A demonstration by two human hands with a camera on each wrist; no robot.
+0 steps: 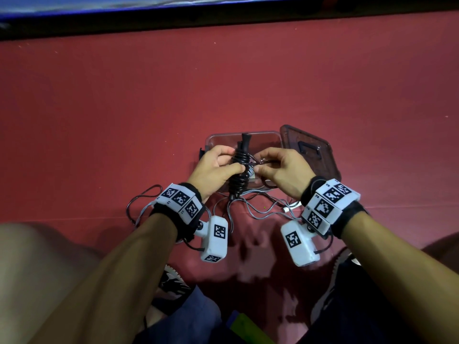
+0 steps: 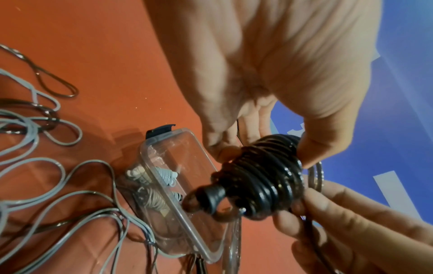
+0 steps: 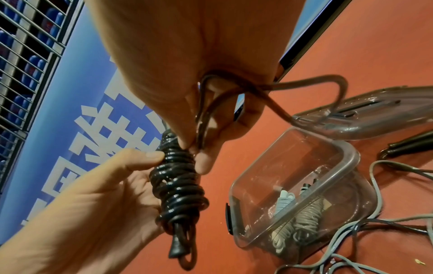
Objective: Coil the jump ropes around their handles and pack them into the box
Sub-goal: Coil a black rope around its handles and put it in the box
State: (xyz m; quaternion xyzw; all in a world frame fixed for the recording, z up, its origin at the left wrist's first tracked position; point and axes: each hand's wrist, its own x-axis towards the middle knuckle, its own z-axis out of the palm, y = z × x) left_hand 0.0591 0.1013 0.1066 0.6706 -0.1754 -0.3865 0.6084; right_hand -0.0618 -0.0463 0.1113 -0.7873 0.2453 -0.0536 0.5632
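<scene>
A black jump rope [image 1: 239,167] is coiled thickly round its handles, held upright above the clear box [image 1: 218,140]. My left hand [image 1: 216,167] grips the coiled bundle [image 2: 262,178] with thumb and fingers. My right hand [image 1: 280,170] pinches the loose end of the black cord [image 3: 203,115] against the bundle [image 3: 175,181]. The box [image 3: 328,178] holds coiled grey ropes [image 3: 302,215] at its bottom. Loose grey rope [image 1: 263,209] lies tangled on the floor in front of the box.
The clear lid [image 1: 310,150] leans against the box's right side. A black handle [image 3: 410,144] lies on the red floor by the lid. More grey and dark cord loops [image 2: 35,129] spread to the left. A blue barrier [image 1: 173,6] runs along the far edge.
</scene>
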